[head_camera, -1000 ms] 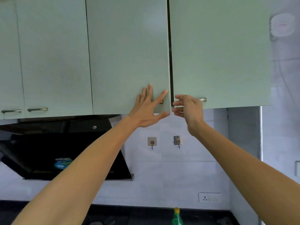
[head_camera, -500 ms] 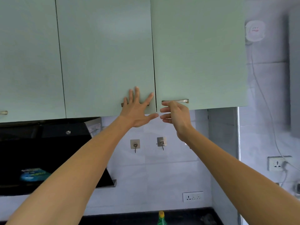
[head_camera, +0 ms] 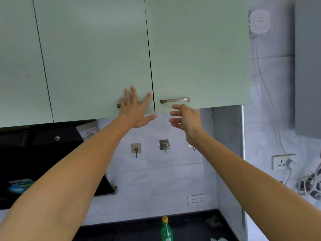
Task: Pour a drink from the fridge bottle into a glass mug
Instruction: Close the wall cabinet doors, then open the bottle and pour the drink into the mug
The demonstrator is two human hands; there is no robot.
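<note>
Left hand (head_camera: 134,110) lies flat, fingers spread, on the pale green cabinet door (head_camera: 97,58). Right hand (head_camera: 185,119) hovers loosely curled, empty, under the neighbouring brushed metal bar handle (head_camera: 174,100). No glass mug shows. 1 green yellow-capped bottle (head_camera: 166,231) stands below. A yanked door could strike the head.

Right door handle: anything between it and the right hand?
Nothing. In the head view, only bare cabinet door shows between the handle and the right hand, which holds nothing.

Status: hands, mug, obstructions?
Left hand flat on pale green cabinet door. Right hand open under neighbouring metal bar handle, no grip. Glass mug unseen; doors closed.
</note>
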